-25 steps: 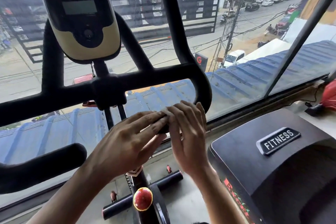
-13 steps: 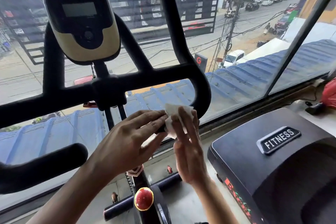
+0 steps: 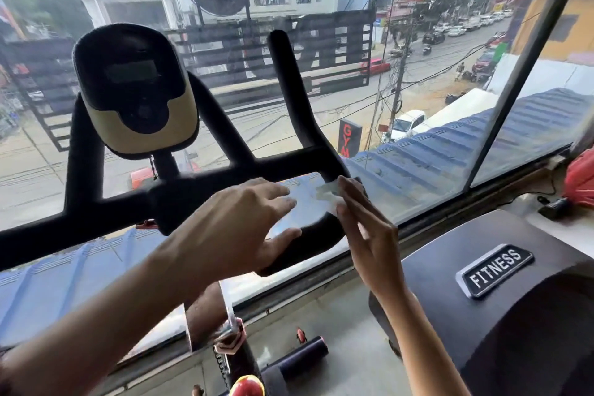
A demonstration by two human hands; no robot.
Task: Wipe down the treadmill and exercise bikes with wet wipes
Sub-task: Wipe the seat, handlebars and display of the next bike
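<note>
The exercise bike's black handlebar crosses the view, with a black-and-yellow console on its upper left. A small white wet wipe lies against the bar's right bend, and my right hand pinches it at the fingertips. My left hand is just left of the wipe, apart from it. Its fingers are straight and spread, and its thumb lies by the lower curve of the bar. To the right stands the dark treadmill with a FITNESS badge.
A large window stands right behind the handlebar, its slanted frame post on the right. On the sill at far right are a red object and a black plug with cable. Below are the bike's red knob and front foot bar.
My hands have parted: the left let go of the wipe and the right carried it up to the handlebar's right bend. The view has tilted upward.
</note>
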